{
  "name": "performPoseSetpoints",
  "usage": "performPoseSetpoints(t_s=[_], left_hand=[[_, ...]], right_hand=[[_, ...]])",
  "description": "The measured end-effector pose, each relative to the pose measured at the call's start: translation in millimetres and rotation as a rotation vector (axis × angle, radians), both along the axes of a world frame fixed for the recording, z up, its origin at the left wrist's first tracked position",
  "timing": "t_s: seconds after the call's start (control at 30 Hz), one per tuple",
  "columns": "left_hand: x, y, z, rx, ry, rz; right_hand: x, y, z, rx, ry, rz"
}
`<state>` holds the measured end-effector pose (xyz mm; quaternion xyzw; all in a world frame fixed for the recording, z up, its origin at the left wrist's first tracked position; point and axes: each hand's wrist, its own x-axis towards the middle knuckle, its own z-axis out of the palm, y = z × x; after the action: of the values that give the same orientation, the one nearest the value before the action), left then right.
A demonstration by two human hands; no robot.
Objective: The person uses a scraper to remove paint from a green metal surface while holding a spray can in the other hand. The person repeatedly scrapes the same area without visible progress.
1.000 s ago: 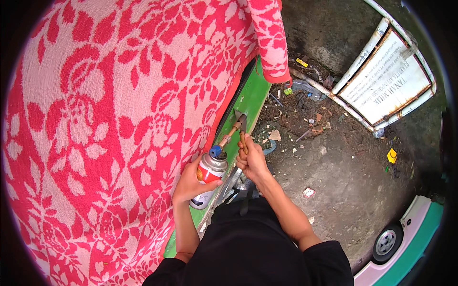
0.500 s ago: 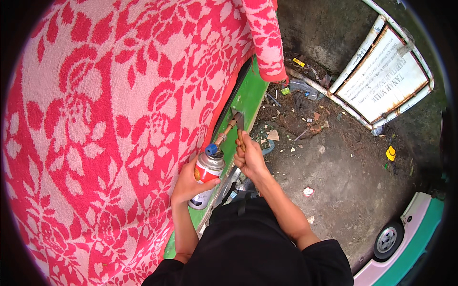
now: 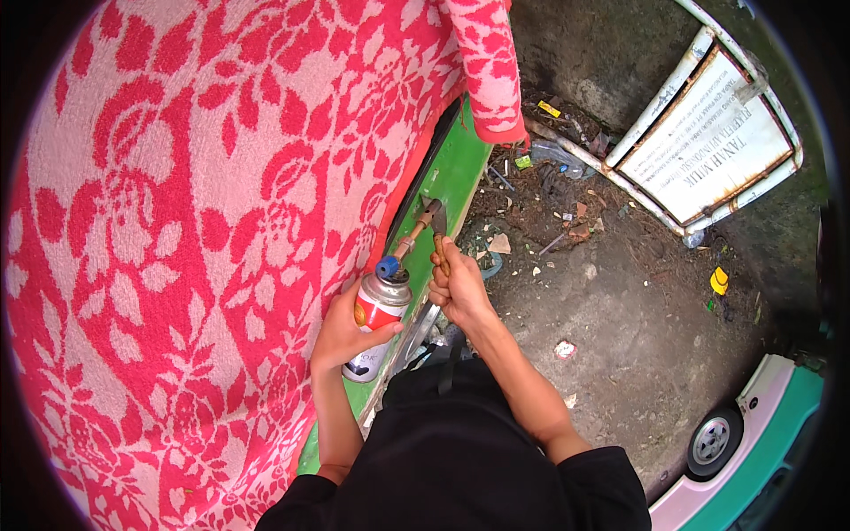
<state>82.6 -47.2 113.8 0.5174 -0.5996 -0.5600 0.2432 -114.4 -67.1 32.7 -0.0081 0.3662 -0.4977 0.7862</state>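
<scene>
My left hand (image 3: pixel 341 329) is wrapped round the canister of a gas torch (image 3: pixel 379 305), white and red with a blue knob. The torch's brass tube slants up and away, its metal nozzle close to a green painted panel (image 3: pixel 459 159). In my right hand (image 3: pixel 460 288) is the wooden handle of a scraper (image 3: pixel 441 221). Its dark metal blade stands beside the nozzle, at the panel; whether blade and nozzle touch I cannot tell. No flame shows.
A pink-and-red floral towel cloth (image 3: pixel 204 239) covers everything to the left, along the panel's edge. On the right, a rusty white-framed sign (image 3: pixel 708 137) leans over ground with scattered litter (image 3: pixel 558 159). A pink and teal vehicle with a wheel (image 3: pixel 714 442) stands lower right.
The whole view has shifted slightly, so everything sits a little further left and up. Both hands keep their holds, with torch and scraper side by side at the panel.
</scene>
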Motion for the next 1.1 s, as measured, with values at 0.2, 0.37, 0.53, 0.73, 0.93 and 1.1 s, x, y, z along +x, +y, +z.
performPoseSetpoints(t_s=[0.2,0.37,0.53,0.73,0.93,1.1], left_hand=[[1.7,3.5,-4.0,-0.015,0.009,0.016],[1.4,2.8,-6.8,-0.055,0.005,0.019],[1.0,0.9,-5.2,-0.018,0.002,0.016],[0.5,5.7,-7.7,0.003,0.009,0.027],[0.1,1.9,-7.1,0.006,-0.018,0.013],[2.3,3.3,-8.4,-0.035,-0.006,0.007]], right_hand=[[1.3,0.0,-1.8,-0.015,0.009,0.004],[-0.4,-2.1,-3.2,-0.006,0.022,-0.014],[4.9,5.5,-8.3,-0.003,0.014,-0.005],[8.5,3.9,-7.3,-0.015,0.000,-0.038],[9.3,-3.8,-14.6,-0.042,0.005,-0.044],[5.7,-1.1,-12.8,-0.034,0.028,-0.027]])
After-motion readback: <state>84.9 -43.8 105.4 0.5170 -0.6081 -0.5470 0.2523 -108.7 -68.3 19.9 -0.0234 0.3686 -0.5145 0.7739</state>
